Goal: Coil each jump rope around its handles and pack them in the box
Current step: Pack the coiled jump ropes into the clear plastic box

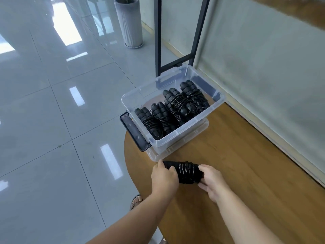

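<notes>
Both hands grip 1 coiled jump rope (184, 172) just above the round wooden table (246, 164), near its front-left edge. Curled round the bundle's left end, the left hand (164, 176) has its index finger stretched toward the tip of the handles. At the other end, the right hand (212, 179) closes over the bundle with the thumb on top and the fingers wrapped underneath. Between the 2 hands, glossy black cord lies wound in close turns around the paired black handles, though the bundle is somewhat blurred.

Just beyond the held rope stands a clear plastic storage box (202, 124), open at the top, resting on what looks like its own clear lid (175, 148). Inside lie several packed jump ropes (172, 110), each wound round its black handles and laid slantwise in a row; those toward the right overlap, so I cannot tell the exact count. A dark latch handle (134, 132) hangs open at the box's left end.

Behind the box rise the legs of a black metal frame (175, 32). Grey glossy floor tiles (52, 103) spread to the left, where a ribbed white planter (130, 22) stands farther back. 1 sandalled foot (136, 201) shows beside the table's edge.
</notes>
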